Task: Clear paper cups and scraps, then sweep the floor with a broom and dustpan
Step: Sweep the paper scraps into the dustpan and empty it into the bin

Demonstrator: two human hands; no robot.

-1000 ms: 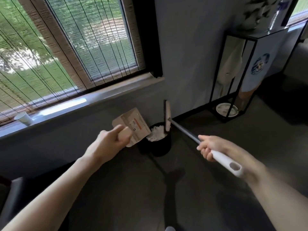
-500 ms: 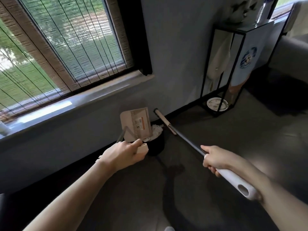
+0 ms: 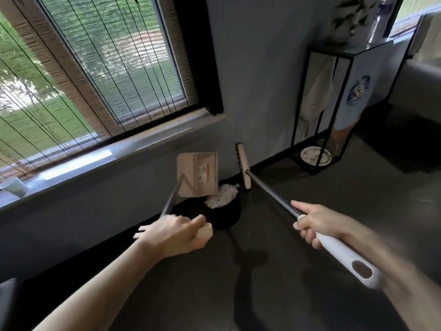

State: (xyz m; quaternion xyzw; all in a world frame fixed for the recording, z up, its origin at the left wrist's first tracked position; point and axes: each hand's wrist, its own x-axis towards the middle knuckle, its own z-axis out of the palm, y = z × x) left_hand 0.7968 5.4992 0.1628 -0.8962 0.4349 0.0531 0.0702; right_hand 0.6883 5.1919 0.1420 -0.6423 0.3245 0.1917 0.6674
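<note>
Dustpan (image 3: 198, 174) hung tilted over the bin (image 3: 226, 218) of white scraps (image 3: 222, 198) by the wall. The left hand (image 3: 174, 232) had fingers clamped on its handle; the right hand (image 3: 315, 223) had fingers clamped on the broom (image 3: 274, 196), head raised beside the bin. A cup (image 3: 14, 187) stood on the sill (image 3: 119, 158).

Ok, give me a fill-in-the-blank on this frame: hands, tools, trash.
1. The left hand grips the handle of the ____.
2. The right hand holds the ____ by its white grip.
3. The white scraps lie in the black ____.
4. The paper cup stands on the ____.
Missing: dustpan; broom; bin; windowsill.
</note>
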